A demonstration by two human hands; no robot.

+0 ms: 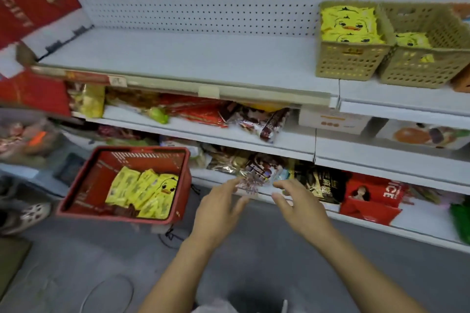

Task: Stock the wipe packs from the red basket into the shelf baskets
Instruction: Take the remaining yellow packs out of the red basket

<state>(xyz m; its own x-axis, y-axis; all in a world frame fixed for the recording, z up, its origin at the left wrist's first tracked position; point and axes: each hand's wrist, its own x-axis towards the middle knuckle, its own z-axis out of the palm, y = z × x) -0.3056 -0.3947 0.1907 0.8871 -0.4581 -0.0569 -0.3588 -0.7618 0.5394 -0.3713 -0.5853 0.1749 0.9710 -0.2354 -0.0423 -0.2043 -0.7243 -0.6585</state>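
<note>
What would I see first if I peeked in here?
Bright yellow duck-face wipe packs lie in the red plastic basket, lower left. More sit in the tan perforated plastic shelf baskets at upper right, while the left hand and right hand hover open in the middle.

Both your bare forearms reach forward from the bottom of the frame, angled inward toward each other. Your left hand (216, 207) sits palm down, fingers straight and spread, tips blurred. Your right hand (298, 204) hangs just beside it, a small gap between them, fingers loosely bent and pointing left, thumb out. Neither hand holds anything; wrists are level, both hands at about the same height.
</note>
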